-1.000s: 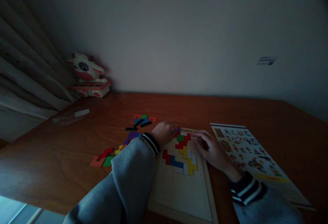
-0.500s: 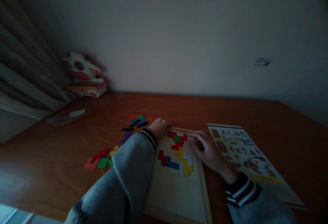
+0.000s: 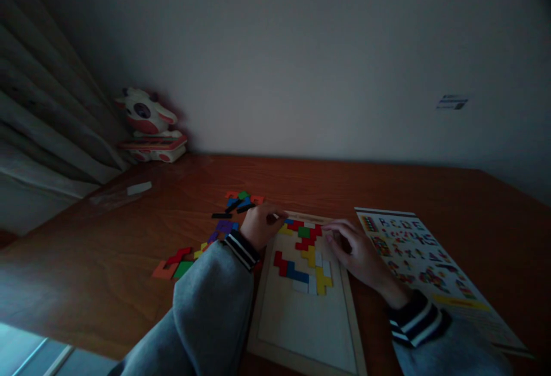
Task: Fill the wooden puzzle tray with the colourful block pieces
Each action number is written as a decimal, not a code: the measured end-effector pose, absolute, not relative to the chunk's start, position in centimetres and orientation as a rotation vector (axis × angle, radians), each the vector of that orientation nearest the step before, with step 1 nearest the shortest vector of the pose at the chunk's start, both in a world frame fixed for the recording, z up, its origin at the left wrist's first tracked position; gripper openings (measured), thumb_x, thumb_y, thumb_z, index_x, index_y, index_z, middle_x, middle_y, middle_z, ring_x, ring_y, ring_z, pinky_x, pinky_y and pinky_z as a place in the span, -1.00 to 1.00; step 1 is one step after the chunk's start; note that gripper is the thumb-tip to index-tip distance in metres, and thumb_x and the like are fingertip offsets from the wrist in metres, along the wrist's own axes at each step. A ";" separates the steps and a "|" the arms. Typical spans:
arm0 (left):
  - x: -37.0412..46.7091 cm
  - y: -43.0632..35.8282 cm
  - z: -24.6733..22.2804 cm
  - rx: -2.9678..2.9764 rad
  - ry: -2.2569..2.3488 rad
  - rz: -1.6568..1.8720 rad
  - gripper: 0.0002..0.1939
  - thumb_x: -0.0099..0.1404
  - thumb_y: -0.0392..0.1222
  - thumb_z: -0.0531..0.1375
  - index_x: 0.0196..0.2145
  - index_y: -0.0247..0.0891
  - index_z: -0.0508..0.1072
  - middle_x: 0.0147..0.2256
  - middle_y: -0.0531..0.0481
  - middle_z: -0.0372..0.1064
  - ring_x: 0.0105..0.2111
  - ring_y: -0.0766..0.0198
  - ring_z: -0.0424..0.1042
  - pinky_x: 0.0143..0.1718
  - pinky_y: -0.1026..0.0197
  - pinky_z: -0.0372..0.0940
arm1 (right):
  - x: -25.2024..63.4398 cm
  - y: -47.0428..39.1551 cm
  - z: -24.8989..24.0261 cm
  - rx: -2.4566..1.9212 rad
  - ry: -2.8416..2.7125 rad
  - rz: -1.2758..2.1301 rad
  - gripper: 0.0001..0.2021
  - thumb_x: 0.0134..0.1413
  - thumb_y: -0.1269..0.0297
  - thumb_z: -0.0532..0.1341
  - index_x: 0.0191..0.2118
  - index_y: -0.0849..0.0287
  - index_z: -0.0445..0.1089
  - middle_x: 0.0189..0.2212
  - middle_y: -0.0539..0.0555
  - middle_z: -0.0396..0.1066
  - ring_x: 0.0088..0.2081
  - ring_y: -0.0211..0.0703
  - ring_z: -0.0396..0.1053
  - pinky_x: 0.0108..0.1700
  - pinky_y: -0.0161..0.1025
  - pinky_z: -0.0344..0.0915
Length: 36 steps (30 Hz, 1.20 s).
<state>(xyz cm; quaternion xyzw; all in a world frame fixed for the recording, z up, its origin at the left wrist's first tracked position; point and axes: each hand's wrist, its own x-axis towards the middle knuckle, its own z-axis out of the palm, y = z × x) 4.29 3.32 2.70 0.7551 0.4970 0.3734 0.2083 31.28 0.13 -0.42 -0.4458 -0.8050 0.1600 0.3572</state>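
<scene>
A pale wooden tray (image 3: 307, 330) lies on the table with coloured pieces in its upper half. Among them are a green piece (image 3: 303, 232), a blue piece (image 3: 297, 274) and a yellow piece (image 3: 322, 282). My left hand (image 3: 261, 224) is at the tray's upper left corner, fingers bent toward the thumb; whatever is between the fingertips is too small to make out. At the upper right edge, beside the red pieces, my right hand (image 3: 355, 252) hovers with thumb and fingers curved apart and nothing visible in it.
Loose pieces, including black bars (image 3: 221, 216) and an orange piece (image 3: 164, 270), lie left of the tray. A printed pattern sheet (image 3: 434, 272) is on the right. A cow-shaped toy (image 3: 150, 126) stands at the back left, near the curtain (image 3: 38, 112).
The view has shifted slightly left. My left hand has drawn back a little toward me and its finger-thumb gap now shows. My right hand keeps nearly the same place by the tray.
</scene>
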 end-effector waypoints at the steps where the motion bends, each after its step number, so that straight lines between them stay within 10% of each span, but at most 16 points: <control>1: 4.5 3.1 2.6 2.070 1.386 1.043 -0.84 0.21 -0.34 0.24 -0.26 -0.28 0.61 -0.36 -0.02 0.55 -0.44 0.35 0.48 -0.38 0.37 0.37 | 31.3 0.1 -0.5 -1.154 -2.076 0.413 -0.81 0.30 0.23 0.11 -0.04 0.03 0.38 -0.09 0.10 0.41 -0.02 -0.03 0.37 0.00 -0.04 0.34; 8: 5.7 2.4 2.5 2.120 1.388 0.883 -0.83 0.22 -0.23 0.26 -0.22 -0.24 0.58 -0.38 0.02 0.53 -0.45 0.32 0.50 -0.40 0.35 0.37 | 31.3 0.2 -0.6 -1.139 -2.075 0.414 -0.82 0.31 0.23 0.10 -0.04 0.04 0.37 -0.09 0.11 0.40 -0.03 -0.03 0.37 0.00 -0.03 0.34; 15: 4.8 3.2 1.6 2.670 1.138 0.839 -0.82 0.32 -0.18 0.22 -0.14 -0.22 0.57 -0.13 -0.08 0.55 -0.12 0.13 0.50 0.00 0.09 0.36 | 31.2 0.2 -0.6 -1.138 -2.085 0.411 -0.81 0.31 0.25 0.10 -0.04 0.04 0.38 -0.08 0.10 0.40 -0.02 -0.05 0.37 0.02 -0.05 0.32; 36: 4.5 2.9 1.4 2.780 1.237 0.689 -0.74 0.40 -0.28 0.10 -0.03 -0.22 0.52 -0.18 -0.13 0.56 -0.22 0.17 0.56 -0.11 0.14 0.43 | 31.2 0.0 -0.1 -1.136 -2.073 0.402 -0.81 0.29 0.24 0.12 -0.05 0.03 0.41 -0.10 0.11 0.43 -0.02 -0.01 0.40 0.01 -0.03 0.36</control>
